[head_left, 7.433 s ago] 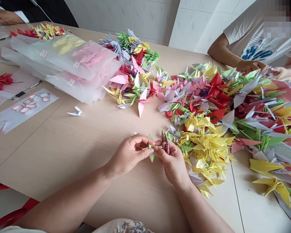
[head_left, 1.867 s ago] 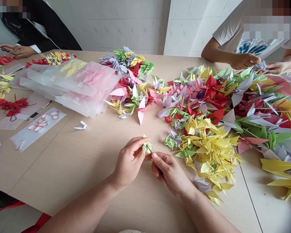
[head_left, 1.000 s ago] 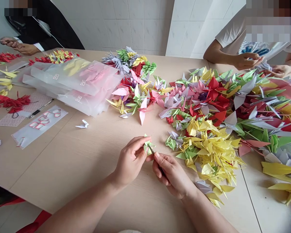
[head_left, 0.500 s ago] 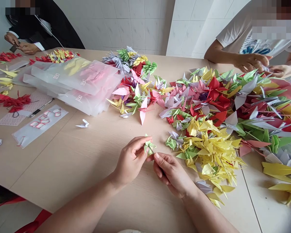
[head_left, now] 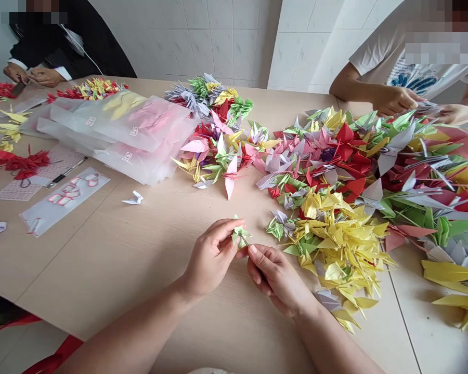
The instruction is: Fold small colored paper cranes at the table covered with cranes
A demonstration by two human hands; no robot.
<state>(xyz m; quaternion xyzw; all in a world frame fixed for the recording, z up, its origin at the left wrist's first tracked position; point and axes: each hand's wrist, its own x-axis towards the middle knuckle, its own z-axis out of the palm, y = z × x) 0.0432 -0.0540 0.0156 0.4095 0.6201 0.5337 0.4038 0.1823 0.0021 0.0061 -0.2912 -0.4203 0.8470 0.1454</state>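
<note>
My left hand (head_left: 210, 254) pinches a small pale green folded paper piece (head_left: 237, 235), likely an origami crane, between thumb and fingers. In my right hand (head_left: 275, 275) is a slim metal tool that looks like tweezers (head_left: 245, 240); its tip is at the green paper and its handle is mostly hidden by my fingers. Both hands are close together above the tabletop. A heap of yellow paper cranes (head_left: 347, 244) lies just right of my right hand. Farther left, a small white folded paper piece (head_left: 133, 198) sits alone on the table (head_left: 113, 270).
Mixed-colour cranes (head_left: 320, 150) spread across the middle and right. Translucent bags (head_left: 113, 137) lie at the left back, near a pen (head_left: 66, 173), a clear strip with red-edged pieces (head_left: 65, 201) and red cranes (head_left: 27, 162). Two people sit opposite, their hands busy with small things.
My hands and the green paper have hardly moved. The co-worker at the right has shifted their hands, which now hold a pale paper piece; the left co-worker's hands have moved slightly.
</note>
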